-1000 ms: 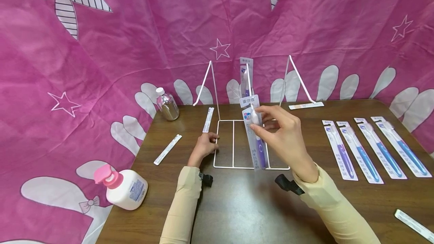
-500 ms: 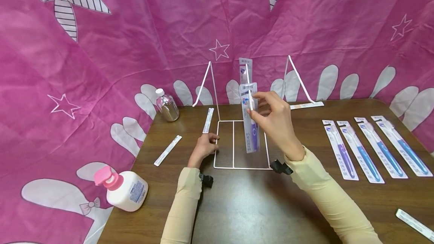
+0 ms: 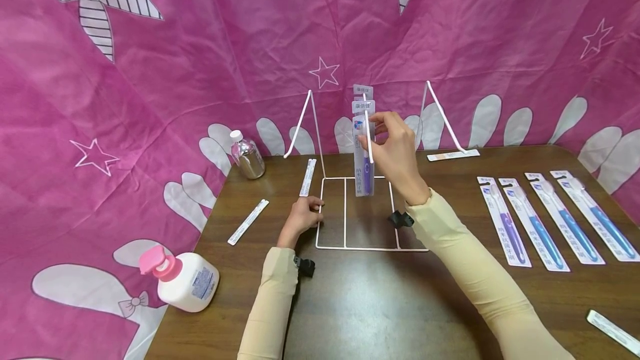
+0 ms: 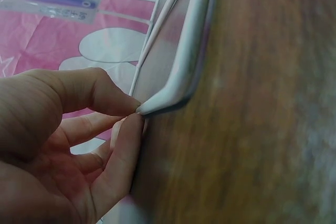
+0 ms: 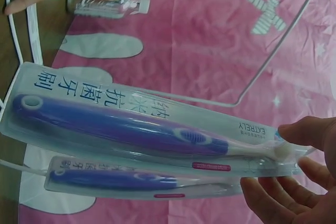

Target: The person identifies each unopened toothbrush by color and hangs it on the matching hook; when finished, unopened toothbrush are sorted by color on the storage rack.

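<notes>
My right hand (image 3: 395, 140) pinches a packaged purple toothbrush (image 5: 121, 127) near its brush-head end. In the head view the pack stands upright, with the middle prong (image 3: 369, 138) of a white wire rack (image 3: 345, 213) passing through its top. Another packaged purple toothbrush (image 5: 115, 177) hangs on the same prong behind it. My left hand (image 3: 302, 216) pinches the left side of the rack's base between thumb and finger, as the left wrist view shows close up at the white wire (image 4: 184, 56).
Several packaged toothbrushes (image 3: 542, 221) lie in a row at the right. White strips (image 3: 248, 222) lie about the table. A pink-topped pump bottle (image 3: 187, 281) and a silvery bottle (image 3: 248, 157) stand at the left. Angled prongs (image 3: 445, 118) rise at the rack's sides.
My right hand has moved up and away from me, carrying the toothbrush pack along the middle prong towards the one hanging behind. My left hand has stayed on the rack.
</notes>
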{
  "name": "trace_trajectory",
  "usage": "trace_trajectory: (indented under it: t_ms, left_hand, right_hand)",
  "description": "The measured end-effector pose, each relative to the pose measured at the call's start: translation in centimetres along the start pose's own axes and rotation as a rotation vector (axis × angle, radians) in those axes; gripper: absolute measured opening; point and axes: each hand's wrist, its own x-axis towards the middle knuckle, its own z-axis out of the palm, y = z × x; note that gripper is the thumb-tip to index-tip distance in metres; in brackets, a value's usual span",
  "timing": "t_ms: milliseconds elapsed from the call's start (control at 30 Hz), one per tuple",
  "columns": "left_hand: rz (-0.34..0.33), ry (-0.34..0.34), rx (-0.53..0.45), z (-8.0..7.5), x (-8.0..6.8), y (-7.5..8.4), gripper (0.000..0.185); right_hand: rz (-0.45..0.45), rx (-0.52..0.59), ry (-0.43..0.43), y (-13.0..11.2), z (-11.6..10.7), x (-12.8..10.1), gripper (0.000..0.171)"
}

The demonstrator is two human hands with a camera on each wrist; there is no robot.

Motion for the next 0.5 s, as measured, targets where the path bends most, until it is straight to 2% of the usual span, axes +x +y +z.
trace_trajectory:
  t_ms: [500]
  left_hand:
    - [-0.015,0.001,-0.014,0.0,-0.1,0.2,0.035]
  right_hand:
    - [0.042,-0.022,0.032,1.4,1.1,1.6,0.034]
